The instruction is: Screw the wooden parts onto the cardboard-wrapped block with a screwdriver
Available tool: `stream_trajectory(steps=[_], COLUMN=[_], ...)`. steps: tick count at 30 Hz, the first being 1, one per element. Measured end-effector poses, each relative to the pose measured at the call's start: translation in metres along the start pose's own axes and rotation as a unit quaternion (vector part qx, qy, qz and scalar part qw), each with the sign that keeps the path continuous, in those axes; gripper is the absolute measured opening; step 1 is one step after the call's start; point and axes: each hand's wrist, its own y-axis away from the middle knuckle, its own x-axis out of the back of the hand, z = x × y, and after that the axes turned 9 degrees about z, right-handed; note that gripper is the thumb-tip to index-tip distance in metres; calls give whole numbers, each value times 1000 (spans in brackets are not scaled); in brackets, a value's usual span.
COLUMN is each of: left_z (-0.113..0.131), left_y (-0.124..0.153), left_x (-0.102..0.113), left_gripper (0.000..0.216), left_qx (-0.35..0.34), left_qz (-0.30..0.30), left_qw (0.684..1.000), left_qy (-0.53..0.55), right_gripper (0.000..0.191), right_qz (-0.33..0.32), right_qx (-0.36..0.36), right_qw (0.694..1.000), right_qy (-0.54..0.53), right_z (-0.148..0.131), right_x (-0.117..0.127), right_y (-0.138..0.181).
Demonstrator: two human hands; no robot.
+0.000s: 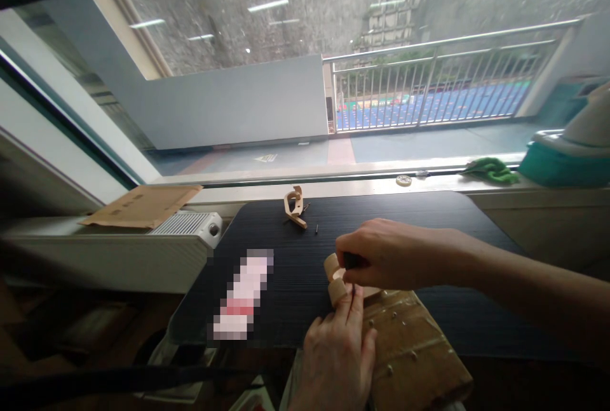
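My right hand (391, 253) reaches in from the right, fingers pinched round a dark tool handle pressed against a small light wooden piece (334, 276) on the black table (381, 214). My left hand (339, 347) lies below it, fingers together, pressing on that wooden piece and on the edge of a brown wooden board (410, 347) with several small pegs. The tool's tip is hidden between my hands.
A small wooden assembly (295, 204) and a loose screw (317, 229) lie at the table's far edge. A pixelated pink-white object (243, 296) lies left. Cardboard (143, 204) rests on a white heater (185, 225). On the windowsill are a green cloth (493, 169) and a teal container (562, 163).
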Motion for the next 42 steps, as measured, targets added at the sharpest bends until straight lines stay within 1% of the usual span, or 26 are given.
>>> stream_trajectory(steps=[2,4,5,6,8,10,12,13,14,15,16,18,19,21,23,25,28,31,33,36,40,42], left_z=[-1,-1,-1,-1,0,0,-1,-2,-4,-6,-9,-13,-14,-14,-12,-10,-11,-16,-20,-22,-22,-23], left_y=[-1,-2,-3,-3,-3,-1,4,7,10,13,16,20,20,15,6,-6,-22,-31,-33,-33,-35,-37], left_x=[0,1,1,2,1,0,-1,-1,0,1,3,9,12,20,27,31,34,35,35,35,33,31], left_gripper=[55,57,57,57,56,55,55,54,54,52,49,43,39,35,34,34,33,30,28,23,15,15], left_qx=[-8,-15,-18,-19,-23,-32,-55,-73,-92,-116,-138,-158,-157,-130,-104,-95,-92,-107,-111,-114,-118,-118], left_qz=[2,3,3,4,15,34,67,90,116,149,180,228,257,303,327,318,244,168,143,139,135,140], left_qw=[1000,1000,1000,1000,999,998,995,992,988,981,974,961,953,943,938,942,965,979,982,982,983,982], left_qy=[2,-4,-10,-18,-34,-44,-46,-44,-41,-35,-23,3,18,42,47,40,40,47,50,51,48,45], right_gripper=[15,19,21,24,28,29,33,32,31,30,30,29,28,27,26,26,32,35,34,34,34,34], right_qz=[30,69,97,140,239,317,363,377,387,395,392,374,375,386,393,381,361,366,372,380,427,437], right_qx=[-41,-93,-123,-159,-220,-263,-299,-308,-315,-321,-329,-343,-348,-354,-355,-349,-330,-325,-320,-307,-312,-306], right_qw=[999,992,984,969,922,864,810,789,775,769,771,782,782,776,774,790,817,828,835,844,830,831], right_qy=[-13,-55,-89,-129,-209,-288,-351,-374,-388,-387,-380,-362,-355,-351,-346,-331,-305,-274,-249,-221,-175,-157], right_z=[4,13,18,24,34,41,43,43,42,42,41,38,37,35,35,38,45,49,50,52,59,64], right_x=[-6,-13,-16,-20,-27,-35,-45,-51,-56,-61,-66,-76,-80,-88,-95,-102,-111,-117,-118,-118,-120,-123], right_y=[1,6,11,17,35,55,76,85,93,100,106,114,116,118,119,121,125,130,131,126,114,111])
